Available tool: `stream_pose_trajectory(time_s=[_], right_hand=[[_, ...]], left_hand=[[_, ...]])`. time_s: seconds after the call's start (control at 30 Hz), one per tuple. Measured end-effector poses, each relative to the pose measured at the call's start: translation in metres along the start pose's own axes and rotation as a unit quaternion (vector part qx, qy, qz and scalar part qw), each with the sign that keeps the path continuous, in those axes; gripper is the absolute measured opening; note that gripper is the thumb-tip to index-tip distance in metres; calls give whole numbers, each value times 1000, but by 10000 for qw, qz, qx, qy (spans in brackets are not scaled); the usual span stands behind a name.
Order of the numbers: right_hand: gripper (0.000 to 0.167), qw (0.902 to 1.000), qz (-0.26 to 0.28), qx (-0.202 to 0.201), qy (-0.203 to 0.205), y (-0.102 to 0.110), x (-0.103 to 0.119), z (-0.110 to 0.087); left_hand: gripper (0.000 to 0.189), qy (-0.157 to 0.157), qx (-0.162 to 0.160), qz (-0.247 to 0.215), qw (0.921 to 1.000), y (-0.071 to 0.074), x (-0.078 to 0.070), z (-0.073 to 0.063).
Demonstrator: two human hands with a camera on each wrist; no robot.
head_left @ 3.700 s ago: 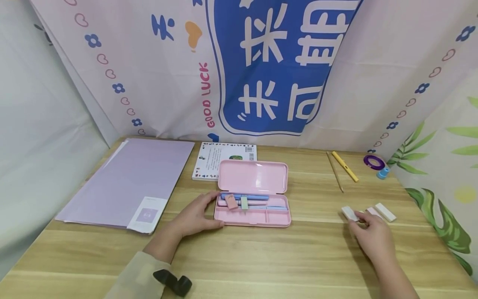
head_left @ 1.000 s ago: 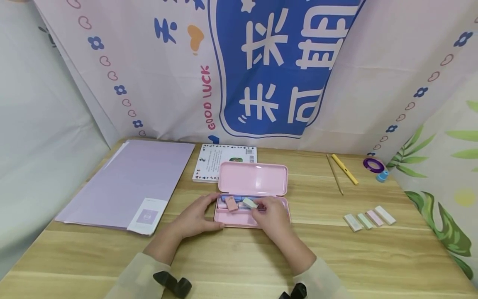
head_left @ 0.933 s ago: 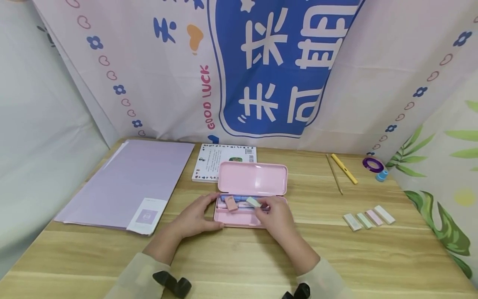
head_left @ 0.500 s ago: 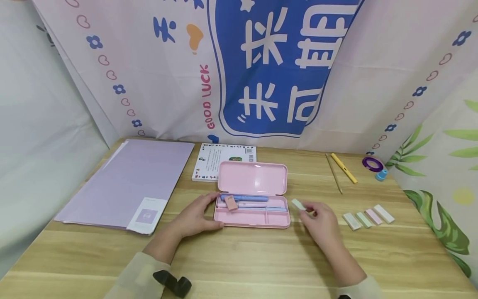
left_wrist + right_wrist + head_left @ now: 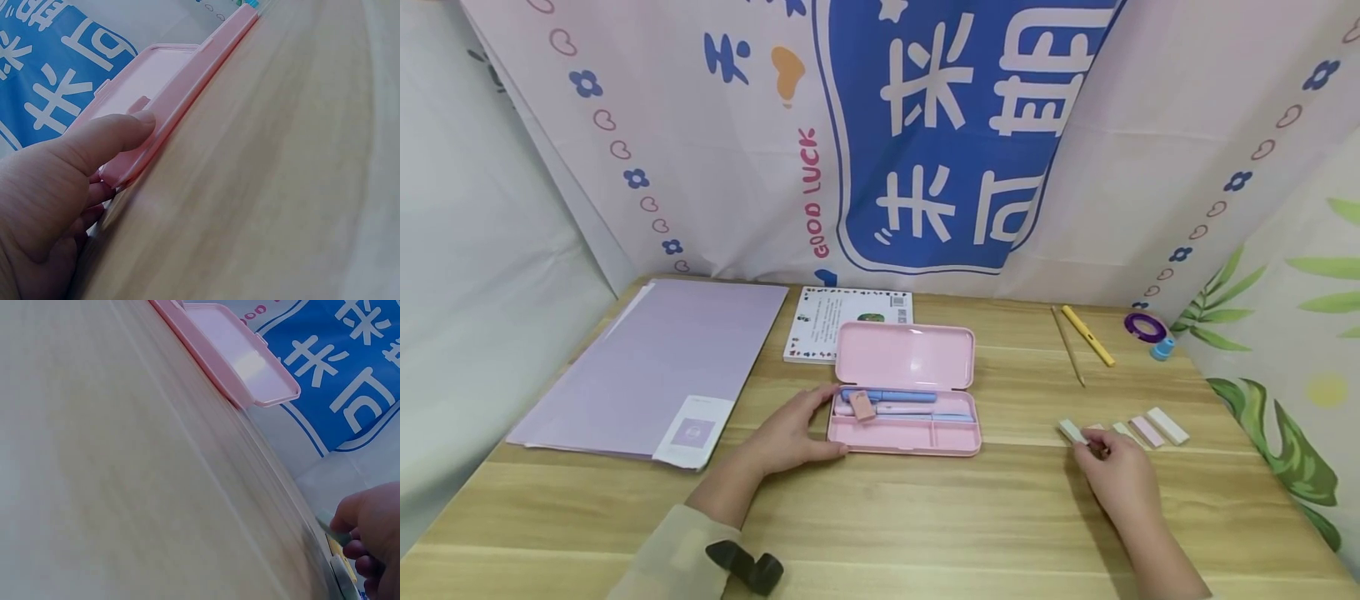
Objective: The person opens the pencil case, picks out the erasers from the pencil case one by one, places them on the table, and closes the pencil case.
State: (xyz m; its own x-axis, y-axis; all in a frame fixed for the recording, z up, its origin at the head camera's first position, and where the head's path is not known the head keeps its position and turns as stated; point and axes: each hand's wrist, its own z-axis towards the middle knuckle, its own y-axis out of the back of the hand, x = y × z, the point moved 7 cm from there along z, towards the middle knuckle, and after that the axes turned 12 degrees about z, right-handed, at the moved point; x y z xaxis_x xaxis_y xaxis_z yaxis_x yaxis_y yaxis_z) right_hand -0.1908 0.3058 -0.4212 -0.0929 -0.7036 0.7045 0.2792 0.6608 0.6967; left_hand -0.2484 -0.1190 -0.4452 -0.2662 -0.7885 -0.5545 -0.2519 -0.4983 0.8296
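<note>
My left hand (image 5: 793, 429) grips the left end of an open pink pencil case (image 5: 904, 358), thumb at its front wall and fingers round the side. In the case lie blue and pale pens (image 5: 898, 396) and a salmon-pink eraser (image 5: 862, 406). My right hand (image 5: 1120, 475) pinches a pale green eraser (image 5: 1070, 430) between thumb and fingers, low above the table on the right. Beside that hand, a row of erasers lies on the table: pink (image 5: 1147, 432), white (image 5: 1168, 426) and others partly hidden by the fingers. In the right wrist view the held eraser (image 5: 334, 531) shows its edge.
A purple folder (image 5: 670, 358) lies at the left, and a white book (image 5: 820, 321) behind the case. At the back right are a thin pencil (image 5: 1069, 350), a yellow pen (image 5: 1088, 336), a purple tape ring (image 5: 1145, 327) and a small blue object (image 5: 1162, 349).
My right hand has lifted the pale green eraser out of the pencil case and carried it right, to the row of erasers. My left hand has stayed on the case.
</note>
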Motion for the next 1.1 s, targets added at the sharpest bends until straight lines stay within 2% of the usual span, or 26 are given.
stream_pose_trajectory(time_s=[0.13,0.27,0.4,0.57,0.77,1.1], right_hand=[[35,9991,-181,359,-133,-3,-7,1],[37,9982,-219,526,-174,-5,-10,2],[40,9982,-190,523,-234,-4,-10,2],[44,9992,-147,318,-175,-5,0,0],[38,9984,247,198,466,-29,35,4],[30,9867,770,677,1265,-99,109,1]], left_hand=[[95,-18,-2,-7,10000,0,0,0],[94,-28,-5,5,10000,0,0,0],[94,-10,-3,-8,10000,0,0,0],[94,25,25,-24,10000,0,-1,0],[94,67,16,-35,10000,0,1,-1],[94,-33,-8,-38,10000,1,-1,0]])
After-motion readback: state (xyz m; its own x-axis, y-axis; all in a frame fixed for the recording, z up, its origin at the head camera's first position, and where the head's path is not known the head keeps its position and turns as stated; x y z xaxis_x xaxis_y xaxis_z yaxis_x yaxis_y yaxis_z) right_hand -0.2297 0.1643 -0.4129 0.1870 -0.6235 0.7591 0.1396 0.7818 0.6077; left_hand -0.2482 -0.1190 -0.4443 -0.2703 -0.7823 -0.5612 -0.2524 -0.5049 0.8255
